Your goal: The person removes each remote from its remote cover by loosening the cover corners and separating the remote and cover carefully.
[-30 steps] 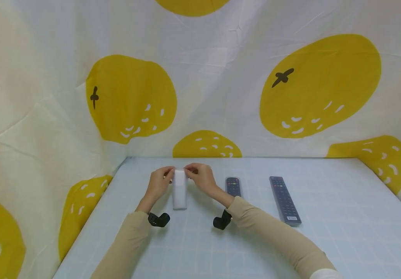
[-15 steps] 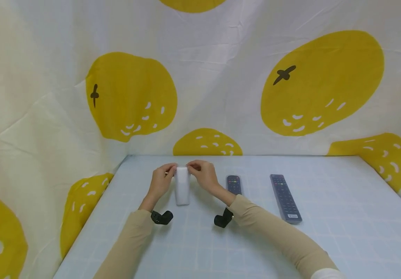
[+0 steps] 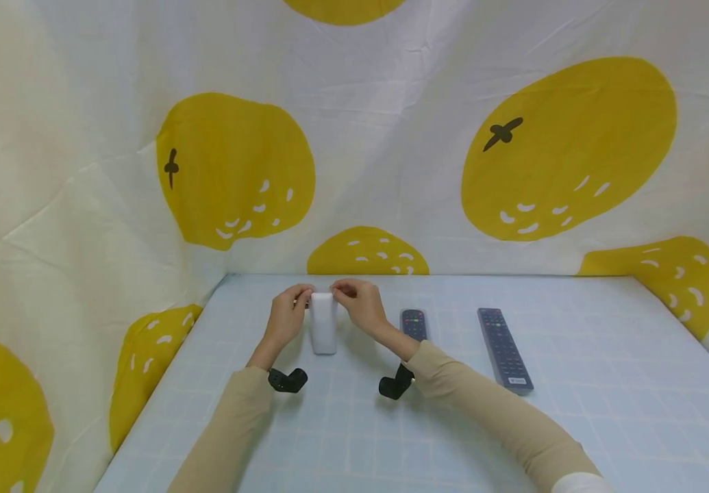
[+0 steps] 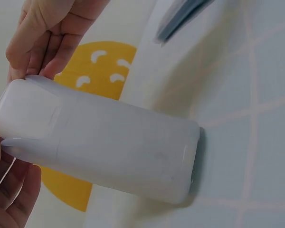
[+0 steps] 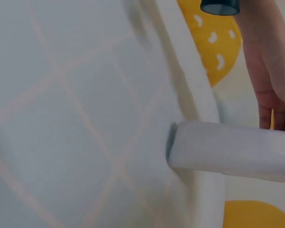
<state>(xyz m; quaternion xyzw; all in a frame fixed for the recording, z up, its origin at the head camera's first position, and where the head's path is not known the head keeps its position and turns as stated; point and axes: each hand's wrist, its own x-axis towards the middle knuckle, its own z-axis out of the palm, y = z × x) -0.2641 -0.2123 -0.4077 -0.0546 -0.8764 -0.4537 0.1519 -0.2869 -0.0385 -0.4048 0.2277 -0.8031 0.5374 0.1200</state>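
Perhaps plastic, the rounded white slab (image 4: 118, 137)

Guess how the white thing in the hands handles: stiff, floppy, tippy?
Probably stiff overall: the white thing looks straight, unbent. Its flaps may flex: they splay outward. Likely to topple if released: it's slim, and held at the top.

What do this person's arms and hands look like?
The left hand and right hand wear no gloves. The left sleeve and right sleeve are plain beige; white fabric shows at the right one's upper end. A small black device sits at each wrist.
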